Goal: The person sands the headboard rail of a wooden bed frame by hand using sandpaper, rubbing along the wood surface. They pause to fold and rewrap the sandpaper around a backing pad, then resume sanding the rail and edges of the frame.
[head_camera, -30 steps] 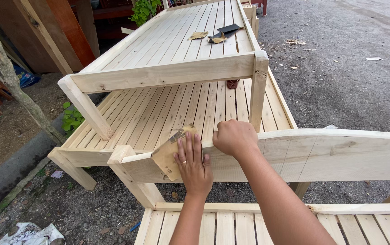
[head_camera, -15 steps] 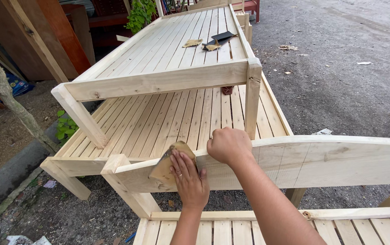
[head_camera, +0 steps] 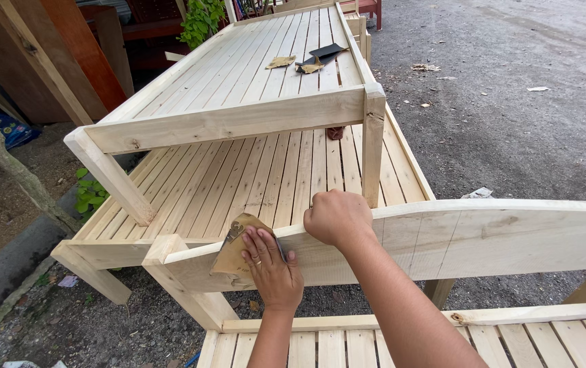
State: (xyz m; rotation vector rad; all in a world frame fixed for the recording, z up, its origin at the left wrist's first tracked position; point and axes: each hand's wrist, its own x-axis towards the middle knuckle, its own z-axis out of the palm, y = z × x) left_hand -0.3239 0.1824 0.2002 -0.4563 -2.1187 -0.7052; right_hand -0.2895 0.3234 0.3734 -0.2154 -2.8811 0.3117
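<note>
My left hand [head_camera: 271, 266] presses a brown sheet of sandpaper [head_camera: 237, 244] flat against the face of a pale wooden headboard plank [head_camera: 484, 235], near its left end. My right hand [head_camera: 337, 217] is closed over the top edge of the same plank, just right of the sandpaper. The plank stands upright across the lower part of the view, above a slatted bed base [head_camera: 347, 344].
Two unfinished slatted wooden bed frames are stacked beyond the plank, the upper one [head_camera: 238, 75] tilted on the lower [head_camera: 238, 184]. Sandpaper scraps [head_camera: 310, 63] lie on the upper frame. Gravel ground [head_camera: 511, 102] stretches right; boards and a plant [head_camera: 201, 20] stand at the left.
My left hand slid the sandpaper down and slightly right along the plank face. My right hand kept its grip on the top edge. The camera shifted a little.
</note>
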